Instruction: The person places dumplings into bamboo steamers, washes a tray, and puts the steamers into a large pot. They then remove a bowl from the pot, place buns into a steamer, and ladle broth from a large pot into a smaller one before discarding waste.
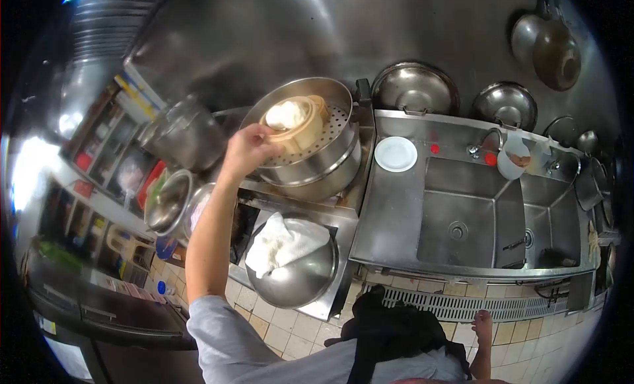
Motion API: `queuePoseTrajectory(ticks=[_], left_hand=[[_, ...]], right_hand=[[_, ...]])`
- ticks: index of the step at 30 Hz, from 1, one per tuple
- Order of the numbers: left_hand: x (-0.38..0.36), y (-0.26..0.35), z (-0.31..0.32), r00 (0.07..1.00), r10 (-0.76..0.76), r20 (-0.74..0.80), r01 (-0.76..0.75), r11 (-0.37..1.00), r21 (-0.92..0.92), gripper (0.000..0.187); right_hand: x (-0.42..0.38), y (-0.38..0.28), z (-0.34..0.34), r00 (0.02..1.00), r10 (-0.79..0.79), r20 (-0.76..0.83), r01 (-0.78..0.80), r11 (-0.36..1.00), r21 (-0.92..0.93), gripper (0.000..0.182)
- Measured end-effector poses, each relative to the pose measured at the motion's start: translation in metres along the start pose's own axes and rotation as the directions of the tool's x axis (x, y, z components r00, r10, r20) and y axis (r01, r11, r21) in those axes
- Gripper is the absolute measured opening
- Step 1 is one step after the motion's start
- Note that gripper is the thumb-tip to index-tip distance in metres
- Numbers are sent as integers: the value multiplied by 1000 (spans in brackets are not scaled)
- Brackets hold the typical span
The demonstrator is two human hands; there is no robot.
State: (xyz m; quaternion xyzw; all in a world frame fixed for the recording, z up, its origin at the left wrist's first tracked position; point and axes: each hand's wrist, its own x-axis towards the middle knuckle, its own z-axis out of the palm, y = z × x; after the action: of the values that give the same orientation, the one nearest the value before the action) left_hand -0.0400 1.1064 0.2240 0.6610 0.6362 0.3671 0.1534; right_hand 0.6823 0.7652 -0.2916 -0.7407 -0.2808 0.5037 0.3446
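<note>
At upper centre, the left grip point(252, 147) pinches a bamboo basket point(305, 136) over the metal steamer point(318, 163); one-sided support could spill its white food point(285, 115). Lower right, how wide the right grip point(484, 324) stands is unclear.

Just right of the fingers of the left hand point(247, 147), passage is barred by the held round tan bamboo basket point(305, 138); beyond it, room is left over the perforated steel tray point(339, 119), ringed by a silver pot wall point(310, 174). Bodyward, low reach is obstructed by a round metal vessel point(297, 286) bearing white cloth point(284, 242).
</note>
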Motion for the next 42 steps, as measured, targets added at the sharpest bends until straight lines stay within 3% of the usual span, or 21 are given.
queuePoseTrajectory(ticks=[5,7,9,10,14,16,18,21,23,25,27,29,30,31,32,33,35,36,38,41,42], left_hand=[[53,-67,23,992,15,124,-17,1000,16,43],[64,-80,30,987,40,156,-29,997,-72,42],[68,-64,31,955,20,295,-92,969,230,35],[78,-94,39,947,93,307,-132,985,109,34],[98,-113,53,906,98,411,-145,986,83,37],[101,-93,55,876,92,473,-222,948,228,42],[107,-102,62,877,106,469,-243,939,242,42],[107,-92,56,867,102,488,-271,918,289,40],[99,-71,35,939,135,317,-270,858,436,34],[75,-57,-5,984,116,134,-159,915,370,28],[37,-47,-39,997,73,-1,-65,889,453,25],[-12,-50,-55,997,-66,-39,77,842,534,23],[-37,-66,-53,996,-87,-33,90,805,586,23],[-62,-80,-48,966,-257,13,187,734,652,24],[-88,-103,-35,948,-311,62,193,721,665,23],[-114,-126,-17,928,-353,118,186,715,674,22],[-158,-134,30,872,-477,113,304,707,639,39],[-186,-166,60,904,-418,89,286,747,599,46],[-218,-191,87,930,-364,42,278,777,565,53],[-232,-191,85,868,-497,-15,420,716,558,57],[-236,-193,79,830,-556,46,445,709,547,59]], right_hand=[[-15,6,50,992,127,24,-129,990,64,25],[-11,38,67,979,184,85,-186,983,9,29],[-30,12,95,981,194,1,-188,955,-230,37],[-36,2,102,987,153,43,-138,959,-248,42],[-40,-18,116,990,134,54,-124,980,-155,43],[-33,-22,117,985,169,37,-164,980,-117,43],[-28,-24,119,984,174,32,-172,984,-45,41],[-29,-39,123,982,189,24,-185,977,-104,40],[-26,-42,121,984,173,52,-166,979,-121,39],[-24,-40,120,983,171,74,-162,981,-110,37],[-16,-38,115,982,155,105,-135,976,-173,28],[-18,-61,114,991,99,95,-54,917,-396,38],[-21,-67,105,981,71,180,1,930,-368,38],[-15,-67,101,965,26,263,61,946,-318,38],[12,-24,89,964,-109,241,187,927,-326,37],[13,-27,89,960,-102,261,189,923,-336,37],[20,-41,87,947,-139,291,274,820,-502,34],[18,-55,88,944,-36,327,169,906,-388,33],[35,-57,87,932,-49,360,190,909,-370,33],[46,-71,93,902,-76,424,232,915,-329,33],[41,-84,94,886,-90,454,253,916,-313,32]])
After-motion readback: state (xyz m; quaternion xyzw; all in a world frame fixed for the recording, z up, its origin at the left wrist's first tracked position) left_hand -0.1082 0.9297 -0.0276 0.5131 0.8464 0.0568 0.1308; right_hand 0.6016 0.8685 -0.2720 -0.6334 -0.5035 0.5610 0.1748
